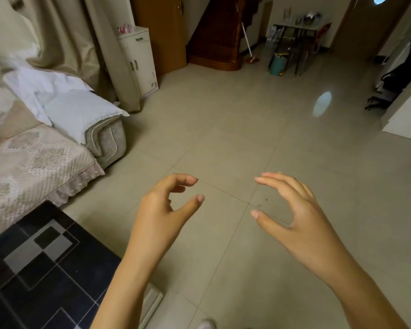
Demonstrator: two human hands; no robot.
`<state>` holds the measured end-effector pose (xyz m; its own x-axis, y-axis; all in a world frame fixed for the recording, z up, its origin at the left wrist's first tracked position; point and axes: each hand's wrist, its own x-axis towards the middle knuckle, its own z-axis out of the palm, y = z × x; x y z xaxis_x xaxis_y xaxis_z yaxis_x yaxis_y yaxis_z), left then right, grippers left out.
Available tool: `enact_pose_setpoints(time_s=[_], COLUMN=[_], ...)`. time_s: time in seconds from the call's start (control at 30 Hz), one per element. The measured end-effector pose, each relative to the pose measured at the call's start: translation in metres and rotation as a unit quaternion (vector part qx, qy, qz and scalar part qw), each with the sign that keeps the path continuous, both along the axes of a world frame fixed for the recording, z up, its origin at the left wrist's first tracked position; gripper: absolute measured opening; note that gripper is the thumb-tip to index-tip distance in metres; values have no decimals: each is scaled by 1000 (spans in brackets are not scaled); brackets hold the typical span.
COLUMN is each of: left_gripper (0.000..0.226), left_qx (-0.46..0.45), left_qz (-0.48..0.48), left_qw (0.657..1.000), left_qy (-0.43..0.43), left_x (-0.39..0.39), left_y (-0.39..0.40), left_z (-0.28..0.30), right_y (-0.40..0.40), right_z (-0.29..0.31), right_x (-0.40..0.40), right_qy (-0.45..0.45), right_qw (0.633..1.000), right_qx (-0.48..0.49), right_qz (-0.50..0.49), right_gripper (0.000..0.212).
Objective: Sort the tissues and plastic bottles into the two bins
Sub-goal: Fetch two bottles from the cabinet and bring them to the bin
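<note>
My left hand (163,207) and my right hand (294,210) are held out in front of me over the tiled floor (223,143), both at mid-height of the view. Each hand has its fingers curled but apart, and neither holds anything. No tissue, plastic bottle or bin is in sight here.
A sofa with a patterned cover (33,162) and white cushions (64,100) stands at the left. A black table with grey squares (40,269) fills the lower left corner. Far back are a white cabinet (138,60), a wooden staircase (216,39) and a cluttered table (297,27).
</note>
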<state>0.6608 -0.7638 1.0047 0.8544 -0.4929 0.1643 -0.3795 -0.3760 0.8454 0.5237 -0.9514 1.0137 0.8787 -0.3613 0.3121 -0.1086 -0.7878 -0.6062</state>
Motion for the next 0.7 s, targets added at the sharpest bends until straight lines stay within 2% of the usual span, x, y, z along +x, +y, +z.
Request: enact_pose_setpoints(time_s=[0.27,0.7], left_gripper=[23,20], left_qx=[-28,-7], left_qz=[40,108], left_qw=[999,994], left_qy=[10,5], left_x=[103,320], left_y=[-36,-171], left_z=[-5,-9], right_y=[-43,-191], right_z=[-10,-16], right_x=[127,359], right_qy=[-7,6], right_qw=[999,993], right_qx=[20,41], right_qz=[38,110], right_gripper=[48,46])
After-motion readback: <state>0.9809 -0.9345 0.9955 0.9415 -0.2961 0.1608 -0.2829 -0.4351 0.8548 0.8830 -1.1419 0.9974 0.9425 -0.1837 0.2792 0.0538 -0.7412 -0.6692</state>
